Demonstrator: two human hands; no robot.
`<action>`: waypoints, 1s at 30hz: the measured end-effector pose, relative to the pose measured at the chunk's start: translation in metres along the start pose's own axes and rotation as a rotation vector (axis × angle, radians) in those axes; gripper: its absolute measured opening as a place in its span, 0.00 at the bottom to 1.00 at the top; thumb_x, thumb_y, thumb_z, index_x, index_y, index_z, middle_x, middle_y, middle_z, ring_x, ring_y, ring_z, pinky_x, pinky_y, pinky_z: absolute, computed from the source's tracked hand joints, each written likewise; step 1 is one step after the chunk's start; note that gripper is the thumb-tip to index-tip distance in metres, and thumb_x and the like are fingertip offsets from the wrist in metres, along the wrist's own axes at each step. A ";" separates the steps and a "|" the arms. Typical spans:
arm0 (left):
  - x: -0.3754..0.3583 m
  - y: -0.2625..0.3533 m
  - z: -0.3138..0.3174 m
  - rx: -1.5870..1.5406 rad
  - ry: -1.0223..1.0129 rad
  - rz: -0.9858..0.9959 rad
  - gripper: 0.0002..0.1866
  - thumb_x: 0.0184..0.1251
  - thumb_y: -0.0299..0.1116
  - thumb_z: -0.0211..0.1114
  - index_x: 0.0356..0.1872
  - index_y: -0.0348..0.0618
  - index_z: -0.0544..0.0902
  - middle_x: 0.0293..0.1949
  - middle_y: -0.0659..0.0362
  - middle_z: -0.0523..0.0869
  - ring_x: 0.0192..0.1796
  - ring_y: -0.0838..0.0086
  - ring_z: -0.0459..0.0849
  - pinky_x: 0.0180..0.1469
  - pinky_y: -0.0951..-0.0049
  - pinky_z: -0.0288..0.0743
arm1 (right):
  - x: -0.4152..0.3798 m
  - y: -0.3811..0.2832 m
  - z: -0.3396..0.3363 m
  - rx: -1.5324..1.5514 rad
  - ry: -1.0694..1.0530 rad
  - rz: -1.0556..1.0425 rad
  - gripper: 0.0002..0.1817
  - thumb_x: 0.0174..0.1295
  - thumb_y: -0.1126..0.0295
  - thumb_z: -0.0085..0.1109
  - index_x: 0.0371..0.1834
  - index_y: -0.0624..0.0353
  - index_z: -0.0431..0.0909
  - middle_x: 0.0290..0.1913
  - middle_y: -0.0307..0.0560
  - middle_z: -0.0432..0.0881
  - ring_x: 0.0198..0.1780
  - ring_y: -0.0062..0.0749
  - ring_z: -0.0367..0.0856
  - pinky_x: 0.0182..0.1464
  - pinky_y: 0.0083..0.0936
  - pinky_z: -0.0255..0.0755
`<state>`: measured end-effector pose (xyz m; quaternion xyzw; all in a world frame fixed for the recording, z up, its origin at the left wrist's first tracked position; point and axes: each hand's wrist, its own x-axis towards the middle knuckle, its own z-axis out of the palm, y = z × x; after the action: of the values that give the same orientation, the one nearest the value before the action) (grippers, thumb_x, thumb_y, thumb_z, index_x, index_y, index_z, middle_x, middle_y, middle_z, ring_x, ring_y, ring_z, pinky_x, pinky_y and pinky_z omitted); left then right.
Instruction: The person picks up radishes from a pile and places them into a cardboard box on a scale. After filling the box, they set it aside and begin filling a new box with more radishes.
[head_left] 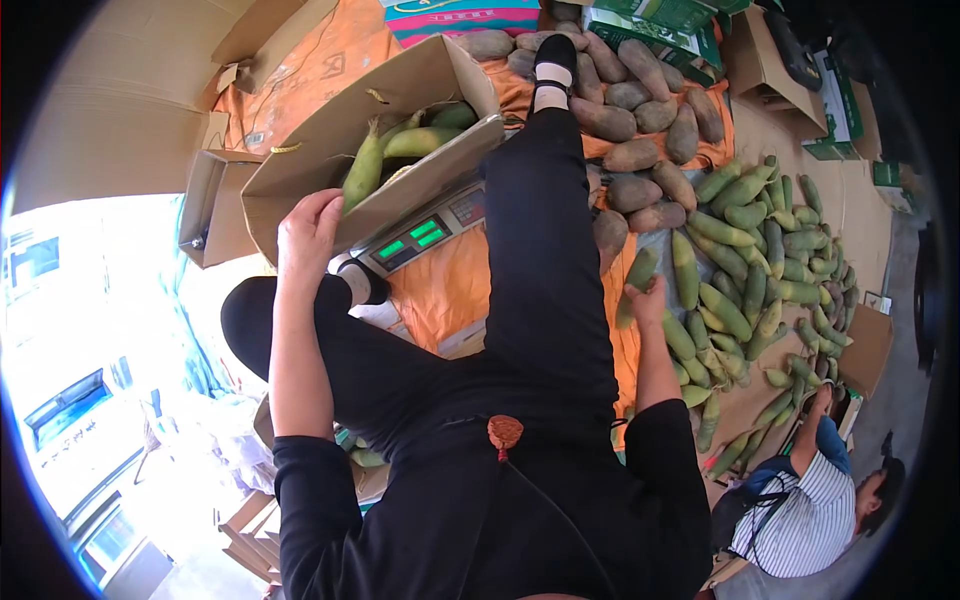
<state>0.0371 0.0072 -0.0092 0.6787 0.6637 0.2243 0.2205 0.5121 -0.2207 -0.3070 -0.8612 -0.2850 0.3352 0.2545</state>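
A long green radish (363, 172) stands tip up at the near rim of an open cardboard carton (425, 172). My left hand (308, 235) is closed at its lower end, with the fingertips beside the carton rim. Several more green radishes (420, 142) lie inside that carton, which rests on a digital scale (415, 238) with lit green digits. On the other side, my right hand (648, 298) is closed around another green radish (637, 276), at the edge of a large pile of green radishes (728, 310).
Dark reddish, earthy roots (632, 155) lie heaped on an orange sheet (440, 290) beyond my outstretched leg. Green cartons (660, 38) stand at the back. A person in a striped shirt (797, 520) sits at the lower right by the pile.
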 end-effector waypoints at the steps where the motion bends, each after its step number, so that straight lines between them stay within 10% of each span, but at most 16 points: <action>1: -0.001 0.002 -0.001 0.012 -0.005 0.012 0.11 0.65 0.35 0.61 0.42 0.38 0.84 0.37 0.51 0.85 0.38 0.65 0.84 0.43 0.71 0.76 | -0.001 -0.028 -0.016 0.014 0.042 -0.049 0.31 0.46 0.74 0.71 0.54 0.66 0.66 0.49 0.50 0.77 0.50 0.37 0.76 0.51 0.31 0.71; 18: -0.006 -0.004 -0.022 0.004 0.041 0.005 0.11 0.64 0.34 0.62 0.42 0.39 0.84 0.32 0.54 0.87 0.35 0.72 0.85 0.41 0.74 0.76 | -0.112 -0.484 -0.075 0.364 -0.036 -1.341 0.30 0.49 0.75 0.69 0.57 0.59 0.70 0.50 0.44 0.78 0.51 0.29 0.77 0.56 0.27 0.69; 19: -0.007 -0.003 -0.023 0.005 0.041 0.005 0.11 0.64 0.34 0.62 0.42 0.39 0.84 0.32 0.54 0.87 0.35 0.72 0.85 0.41 0.74 0.76 | -0.120 -0.495 -0.066 0.371 -0.070 -1.354 0.25 0.54 0.65 0.65 0.56 0.55 0.71 0.55 0.47 0.76 0.55 0.40 0.75 0.60 0.43 0.63; 22: -0.010 -0.004 -0.026 -0.001 0.080 0.021 0.11 0.63 0.36 0.62 0.40 0.39 0.84 0.33 0.51 0.85 0.34 0.64 0.85 0.39 0.69 0.76 | -0.135 -0.514 -0.035 0.342 0.037 -1.639 0.28 0.45 0.71 0.70 0.53 0.58 0.71 0.46 0.50 0.78 0.48 0.45 0.77 0.51 0.37 0.70; 30: -0.012 -0.014 -0.030 0.000 0.080 -0.020 0.11 0.63 0.36 0.62 0.41 0.41 0.84 0.31 0.51 0.85 0.33 0.64 0.84 0.39 0.69 0.76 | -0.131 -0.505 0.041 0.399 -0.258 -1.414 0.29 0.43 0.69 0.71 0.51 0.57 0.72 0.44 0.51 0.78 0.50 0.49 0.73 0.51 0.38 0.68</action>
<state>0.0077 -0.0040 0.0070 0.6627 0.6785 0.2489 0.1961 0.2403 0.0604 0.0408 -0.3636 -0.7323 0.2351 0.5256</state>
